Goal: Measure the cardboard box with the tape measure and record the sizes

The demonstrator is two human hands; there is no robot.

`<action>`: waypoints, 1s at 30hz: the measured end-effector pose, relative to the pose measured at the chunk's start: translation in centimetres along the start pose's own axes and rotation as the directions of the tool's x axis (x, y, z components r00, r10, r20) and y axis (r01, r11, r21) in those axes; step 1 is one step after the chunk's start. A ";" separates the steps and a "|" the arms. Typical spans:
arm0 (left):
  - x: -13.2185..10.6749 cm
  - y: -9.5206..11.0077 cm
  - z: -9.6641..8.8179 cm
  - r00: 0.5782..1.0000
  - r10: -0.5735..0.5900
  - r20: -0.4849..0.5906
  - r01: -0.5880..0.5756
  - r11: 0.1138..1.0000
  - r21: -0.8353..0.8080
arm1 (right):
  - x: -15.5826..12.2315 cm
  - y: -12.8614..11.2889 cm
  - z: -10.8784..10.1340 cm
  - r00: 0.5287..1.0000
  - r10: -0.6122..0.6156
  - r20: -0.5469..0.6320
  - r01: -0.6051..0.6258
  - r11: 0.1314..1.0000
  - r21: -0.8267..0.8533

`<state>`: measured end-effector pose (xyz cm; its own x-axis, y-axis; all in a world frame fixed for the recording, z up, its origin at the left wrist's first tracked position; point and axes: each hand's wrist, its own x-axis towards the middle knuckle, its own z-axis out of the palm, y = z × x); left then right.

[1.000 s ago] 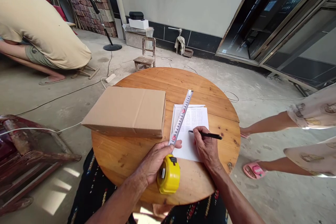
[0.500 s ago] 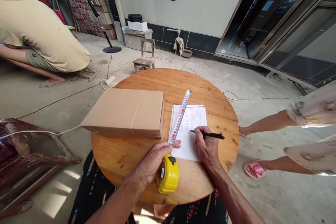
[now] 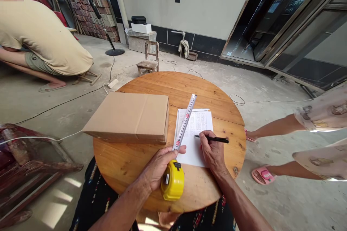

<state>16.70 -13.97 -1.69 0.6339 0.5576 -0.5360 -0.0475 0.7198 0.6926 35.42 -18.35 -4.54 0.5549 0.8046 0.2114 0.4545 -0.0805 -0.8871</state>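
Observation:
My left hand point(image 3: 159, 166) is closed on a yellow tape measure point(image 3: 173, 184), thumb and fingers pinching the blade near the case. The silver tape blade point(image 3: 185, 122) reaches out away from me, slanting across the left side of some white paper sheets point(image 3: 200, 151). Rows of small writing fill the upper part of the top sheet. In my right hand point(image 3: 213, 151) is a black pen point(image 3: 217, 139), its tip pointing left over the paper below the rows; whether it touches cannot be told. A closed cardboard box point(image 3: 132, 113) lies left of the sheets.
Everything rests on a round wooden table point(image 3: 222, 104). Behind it stands a small wooden chair point(image 3: 148, 59). A person in a yellow shirt point(image 3: 46, 38) crouches at left; someone's legs point(image 3: 279, 128) are at right. Cables point(image 3: 238, 99) cross the floor.
My right hand and the pen have shifted very slightly left over the paper. The left hand keeps the tape measure in the same place; the whole view has tilted a little.

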 end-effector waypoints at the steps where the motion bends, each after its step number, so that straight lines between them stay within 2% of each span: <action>1: 0.0 0.0 0.0 1.000 -0.003 0.001 0.003 1.000 -0.001 | 0.0 0.0 0.0 1.000 0.002 0.002 -0.002 1.000 0.002; 26: 0.0 0.1 0.1 1.000 -0.017 0.001 0.017 1.000 0.009 | 0.0 -0.4 -0.2 1.000 -0.021 0.006 0.021 0.997 -0.070; 30: 0.0 0.2 0.0 1.000 -0.011 0.004 0.011 1.000 0.017 | 0.0 -0.2 -0.3 1.000 0.004 0.011 -0.005 1.000 0.009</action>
<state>16.71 -13.86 -1.56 0.6376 0.5480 -0.5414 -0.0272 0.7184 0.6951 35.56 -18.54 -4.22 0.5492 0.8107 0.2029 0.4458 -0.0789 -0.8916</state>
